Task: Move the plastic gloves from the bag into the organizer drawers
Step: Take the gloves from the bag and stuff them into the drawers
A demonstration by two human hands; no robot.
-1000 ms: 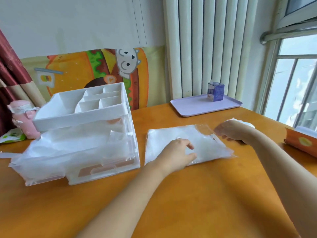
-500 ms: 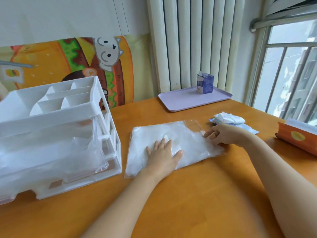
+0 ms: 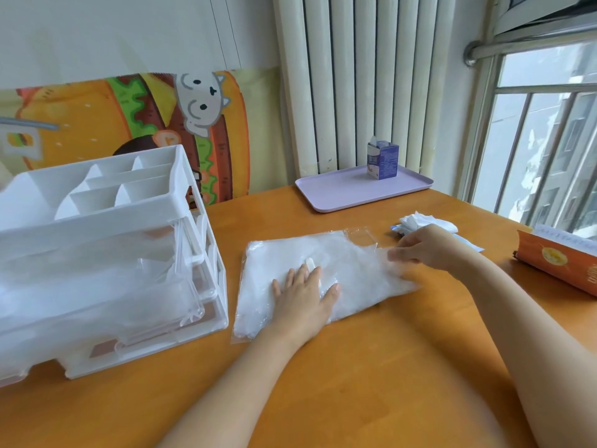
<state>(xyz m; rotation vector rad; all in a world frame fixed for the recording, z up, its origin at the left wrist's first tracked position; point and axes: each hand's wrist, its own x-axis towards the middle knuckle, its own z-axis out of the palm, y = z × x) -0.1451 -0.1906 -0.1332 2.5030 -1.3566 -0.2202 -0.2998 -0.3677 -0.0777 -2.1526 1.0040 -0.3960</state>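
— Hands?
— My left hand (image 3: 303,294) lies flat, fingers straight, pressing the bag of gloves (image 3: 355,270) onto the table (image 3: 371,367). My right hand (image 3: 423,245) curls at its mouth; blur hides any grip.
— Handling?
— I judge it light, limp and slippery; draw from the mouth. Bare table runs left to the organizer drawers (image 3: 129,286); an orange box (image 3: 555,266) lies near on the right.

Daylight pours through the barred window (image 3: 542,150) at our far right onto an orange wooden worktop (image 3: 387,367). Facing us, a white ribbed radiator (image 3: 355,85) stands against the pale wall (image 3: 129,33), a burger-print panel (image 3: 97,114) to its left.
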